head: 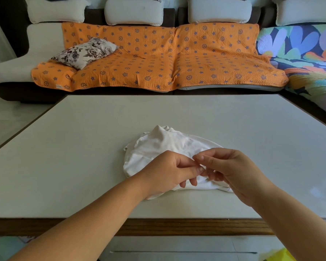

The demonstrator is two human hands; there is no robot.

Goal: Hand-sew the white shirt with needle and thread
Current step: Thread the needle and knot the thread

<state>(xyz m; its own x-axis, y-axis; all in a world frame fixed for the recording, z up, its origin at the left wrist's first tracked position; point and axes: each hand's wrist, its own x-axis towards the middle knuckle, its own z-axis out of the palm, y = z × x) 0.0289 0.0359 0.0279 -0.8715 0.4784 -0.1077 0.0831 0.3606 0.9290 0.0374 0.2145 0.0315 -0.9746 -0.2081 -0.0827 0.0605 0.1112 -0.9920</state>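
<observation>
Writing: none legible. A small tag (58,86) sits on the front hem of the orange cover (158,59), far beyond the shirt and to its left; its print is too small to read.

Shirt (158,147): white, bunched in a loose heap, lying on the surface (73,147) toward its near edge, about mid-width.

Left hand (167,174): over the shirt's near side. Grip clenched on the shirt; thumb and forefinger pinch a fold, and the lower fingers curl into the cloth.

Right hand (228,166): over the shirt's near right part, its fingertips meeting those of the left hand. Thumb and forefinger are pressed together. What lies between them is too fine to see, so its grip cannot be told.

Surface: pale and matt, with a dark wood edge (158,226) on the near side of the shirt.

Room: beyond the shirt stands a sofa (43,40) with pale back cushions (134,12). The orange cover, printed with blue stars and wheels, lies over its seat. A floral pillow (83,52) lies on the cover, beyond the shirt to the left. A many-coloured throw (299,49) lies beyond the shirt to the right. Pale floor (11,113) shows left of the shirt, past the surface. A yellow item (282,256), cut off by the frame, is nearer than the shirt, to the right.
</observation>
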